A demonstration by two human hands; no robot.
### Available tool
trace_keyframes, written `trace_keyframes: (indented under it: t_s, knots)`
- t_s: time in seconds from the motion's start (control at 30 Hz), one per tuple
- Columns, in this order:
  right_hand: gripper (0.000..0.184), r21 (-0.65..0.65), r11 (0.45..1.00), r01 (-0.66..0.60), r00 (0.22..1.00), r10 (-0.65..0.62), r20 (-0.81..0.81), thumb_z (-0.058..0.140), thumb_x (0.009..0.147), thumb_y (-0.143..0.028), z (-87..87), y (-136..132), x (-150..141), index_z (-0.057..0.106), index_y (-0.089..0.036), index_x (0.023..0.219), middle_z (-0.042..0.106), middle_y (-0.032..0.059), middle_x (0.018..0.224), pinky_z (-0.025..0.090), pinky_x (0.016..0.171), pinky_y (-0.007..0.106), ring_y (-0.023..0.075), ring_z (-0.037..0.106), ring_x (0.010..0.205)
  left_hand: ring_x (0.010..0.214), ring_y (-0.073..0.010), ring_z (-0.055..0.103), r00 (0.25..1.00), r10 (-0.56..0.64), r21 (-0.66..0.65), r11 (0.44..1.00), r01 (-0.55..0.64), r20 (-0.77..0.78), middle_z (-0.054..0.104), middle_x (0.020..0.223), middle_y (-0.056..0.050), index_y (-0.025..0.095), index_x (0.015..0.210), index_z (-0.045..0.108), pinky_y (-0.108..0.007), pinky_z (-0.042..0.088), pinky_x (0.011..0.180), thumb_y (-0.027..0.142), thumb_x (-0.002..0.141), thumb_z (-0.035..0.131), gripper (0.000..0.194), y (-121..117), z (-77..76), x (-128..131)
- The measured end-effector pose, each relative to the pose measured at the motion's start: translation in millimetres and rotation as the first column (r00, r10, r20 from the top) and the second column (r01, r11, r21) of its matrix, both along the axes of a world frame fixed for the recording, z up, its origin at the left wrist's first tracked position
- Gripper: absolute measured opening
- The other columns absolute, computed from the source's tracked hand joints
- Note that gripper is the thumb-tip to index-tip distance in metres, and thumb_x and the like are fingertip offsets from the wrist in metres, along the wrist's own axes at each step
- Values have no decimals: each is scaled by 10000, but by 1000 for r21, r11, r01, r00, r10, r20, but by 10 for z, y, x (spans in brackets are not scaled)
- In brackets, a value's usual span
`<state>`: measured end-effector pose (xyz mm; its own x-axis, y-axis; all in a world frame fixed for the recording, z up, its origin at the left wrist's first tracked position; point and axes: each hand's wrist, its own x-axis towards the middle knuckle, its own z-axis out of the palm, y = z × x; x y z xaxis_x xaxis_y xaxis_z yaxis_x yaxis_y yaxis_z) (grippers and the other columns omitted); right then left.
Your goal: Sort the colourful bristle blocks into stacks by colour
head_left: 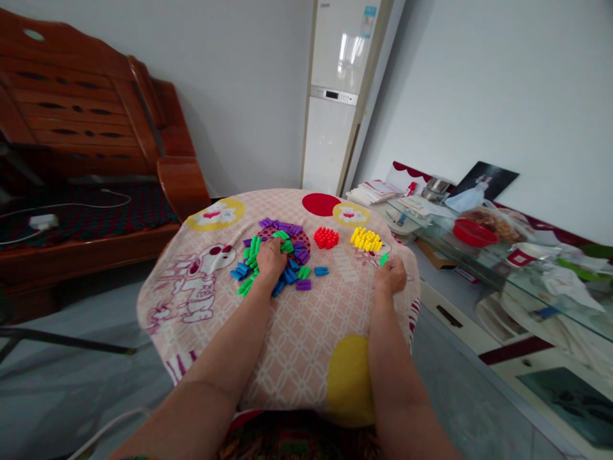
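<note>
My left hand (pixel 271 259) reaches into a mixed pile of small plastic pieces that look like clothespins, with its fingers closed at a green clothespin (pixel 282 236). Around it lie more green clothespins (pixel 251 253), purple clothespins (pixel 287 227) and blue clothespins (pixel 288 276). At the right side of the table my right hand (pixel 391 277) pinches another green clothespin (pixel 384 259) just above the cloth. Beyond the hands, a group of red clothespins (pixel 326 237) stands beside a row of yellow clothespins (pixel 366 239). One blue clothespin (pixel 321 271) lies apart, right of the pile.
A patterned cloth (pixel 297 358) covers the round table. To the right is a glass-topped cabinet (pixel 507 281) with papers, a red bowl (pixel 474 232) and bags. A wooden bench (pixel 76 128) stands at left, and a tall white air conditioner (pixel 330 134) behind.
</note>
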<state>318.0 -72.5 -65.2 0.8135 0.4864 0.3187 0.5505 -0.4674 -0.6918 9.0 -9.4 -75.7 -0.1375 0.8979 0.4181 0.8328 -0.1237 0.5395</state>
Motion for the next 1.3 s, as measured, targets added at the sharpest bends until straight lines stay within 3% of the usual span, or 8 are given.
trace_keyframes:
  t_s: [0.17,0.4,0.53,0.67,0.87,0.97,1.1,1.3]
  knots:
    - [490,120,990,73,997,-69,-35,297,936,-242,-65,3,125,651,-105,1247,697,195,1154,463,834,337,278,641,1062,875,-250,665,986,-30,90,996,15,164,716,915,-95,153,1023,693,-359,507,840,185,799,536,276,-63,186,107]
    - [463,155,975,157,987,-161,14,286,920,-249,-132,24,226,695,-131,1101,726,170,974,463,749,317,274,659,935,868,-210,667,944,-294,138,952,275,148,739,950,-84,163,918,729,-316,525,842,116,760,522,265,-160,245,537]
    - [483,137,979,153,987,-145,-69,263,926,-247,-138,15,236,710,-110,1049,731,182,1007,460,791,318,271,656,963,846,-215,671,952,-253,101,966,239,171,746,969,-82,165,938,745,-326,530,834,165,770,553,255,-150,256,416]
    - [482,136,980,144,987,-134,-84,262,932,-254,-136,-2,224,706,-109,1053,728,178,1020,452,807,312,263,652,968,738,-195,665,936,-295,-28,952,306,193,750,834,-46,180,895,760,-291,519,724,286,792,591,224,-165,316,116]
    - [469,104,986,131,987,-120,-107,278,936,-241,-85,-36,191,686,-99,1117,708,191,1099,433,841,318,271,634,1022,733,-195,659,851,-506,-232,819,525,140,740,810,-24,202,927,775,-267,495,676,382,686,713,308,-210,368,-157]
    - [455,114,983,141,987,-130,-98,290,927,-245,-88,-32,193,699,-110,1073,716,186,1066,441,821,323,273,637,996,840,-208,662,773,-629,-237,741,629,83,740,967,-26,236,1008,769,-274,506,753,329,624,752,396,-246,382,-154]
    - [416,216,964,156,984,-134,-114,323,884,-265,-145,-3,220,715,-138,941,733,174,958,445,792,339,280,633,925,973,-226,644,709,-704,-249,694,676,-38,715,1070,-34,246,1013,772,-289,491,864,276,631,739,385,-295,422,-86]
    - [350,346,926,154,983,-109,-146,360,843,-309,-207,16,242,682,-176,818,719,153,875,439,773,347,278,626,869,870,-202,638,781,-610,-258,782,567,-136,731,971,-36,197,1007,767,-272,462,792,357,773,623,317,-275,393,-35]
